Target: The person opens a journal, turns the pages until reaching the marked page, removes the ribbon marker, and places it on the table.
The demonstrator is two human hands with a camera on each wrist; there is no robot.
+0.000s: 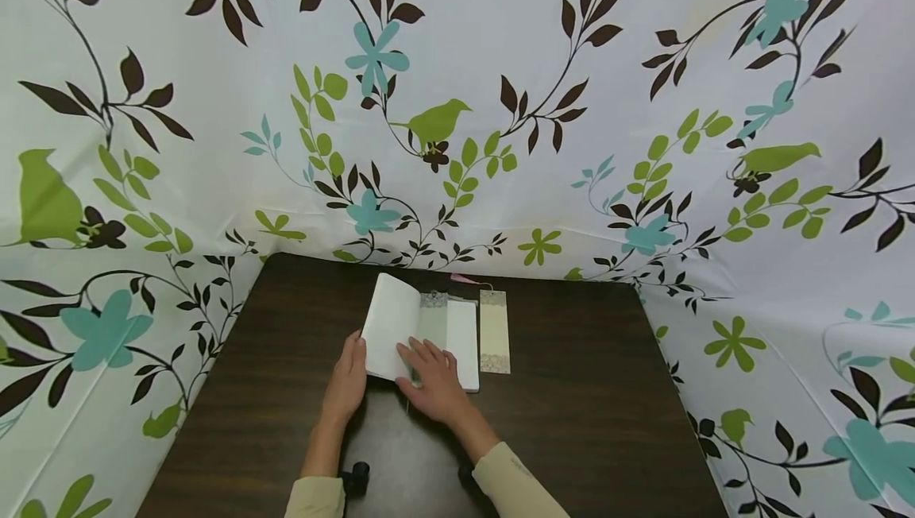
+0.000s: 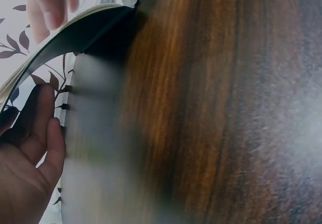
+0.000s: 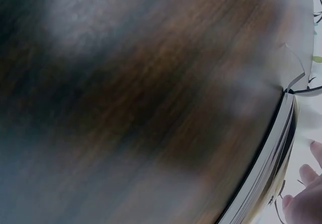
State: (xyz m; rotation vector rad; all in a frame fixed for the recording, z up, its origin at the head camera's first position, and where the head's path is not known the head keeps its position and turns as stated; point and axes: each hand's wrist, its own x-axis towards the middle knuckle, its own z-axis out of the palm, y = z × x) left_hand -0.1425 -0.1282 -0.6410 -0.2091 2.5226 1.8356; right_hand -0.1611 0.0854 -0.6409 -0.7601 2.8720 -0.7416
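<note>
A notebook (image 1: 393, 323) with blank white pages lies open on the dark wooden table, its left part raised and bent. My left hand (image 1: 346, 379) holds that raised left edge, with fingers against the dark cover (image 2: 95, 30) in the left wrist view. My right hand (image 1: 434, 383) rests its spread fingers on the pages near the middle. A greyish patterned strip (image 1: 433, 319) lies inside the notebook, partly covered by the right hand. Just right of the notebook is a cream bookmark (image 1: 495, 331) with a pink tassel (image 1: 466, 279).
The dark wooden table (image 1: 586, 391) reaches back to a white curtain (image 1: 486, 41) printed with leaves, birds and flowers. A thin ribbon (image 3: 296, 83) sticks out from the notebook's spine end. Dark wrist mounts (image 1: 356, 478) sit by the sleeves.
</note>
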